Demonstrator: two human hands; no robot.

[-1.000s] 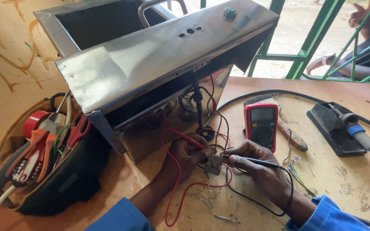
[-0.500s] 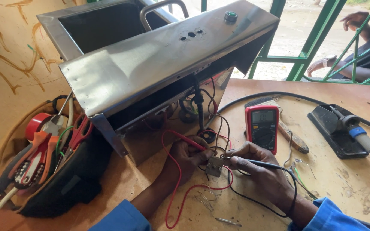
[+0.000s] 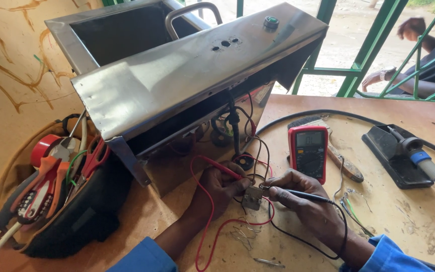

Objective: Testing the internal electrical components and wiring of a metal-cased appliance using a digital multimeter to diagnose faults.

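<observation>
From the head camera: left hand pinches the red probe, right hand grips the black probe pen-style, both tips meeting on the small grey component. That part sits on the wooden table, just before the steel cabinet, red multimeter close by.

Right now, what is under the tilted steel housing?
Under the steel housing, black and red wires hang toward a small component that both probes touch. Deeper inside is dark and covered.
</observation>
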